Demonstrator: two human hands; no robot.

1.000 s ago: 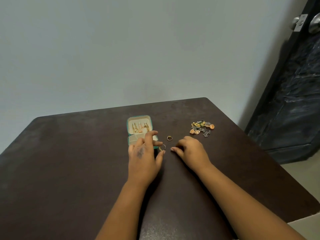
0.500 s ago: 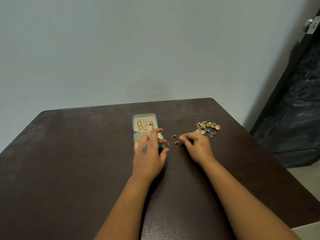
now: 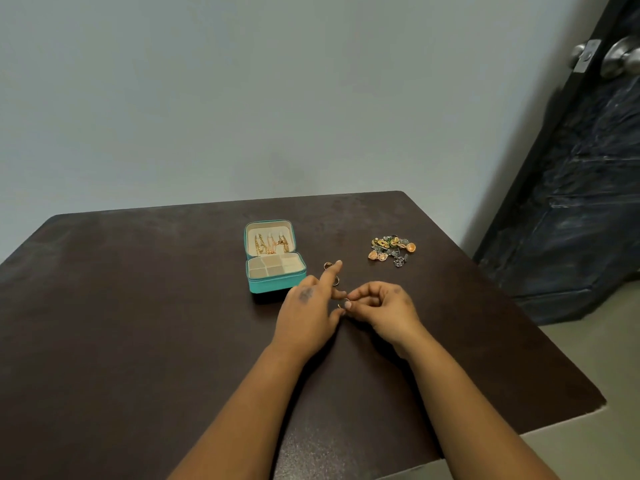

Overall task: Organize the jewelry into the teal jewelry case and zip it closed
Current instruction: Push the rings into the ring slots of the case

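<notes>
- The surface (image 3: 121, 323) is lying dark brown under everything, its far edge running along a pale wall (image 3: 242, 98).
- The case (image 3: 275, 258) is sitting open left of centre, its long axis running away from the person; the lid (image 3: 270, 239) is lying back at the far end with gold chains (image 3: 270, 244) hanging inside it, and the near tray is showing cream compartments.
- The left hand (image 3: 308, 313) is reaching over the surface just right of the case's near corner, its index finger (image 3: 332, 270) pointing straight out and away to the right; its thumb is meeting the right hand's fingertips, and whether it is sharing the grip is hard to tell.
- A ring (image 3: 328, 265) is lying flat beside that fingertip, and a second ring (image 3: 336, 280) is peeking out just under the finger.
- A third ring (image 3: 344, 303) is sitting between the two hands, too small to tell which way it is facing.
- The right hand (image 3: 384, 306) is curling its fingers inward, thumb and forefinger closing in a pinch grip on that third ring.
- A pile (image 3: 391, 250) of gold, orange and silver pieces is lying well apart to the right.
- A dark door (image 3: 588, 185) with a metal knob (image 3: 620, 57) is standing at the far right.
</notes>
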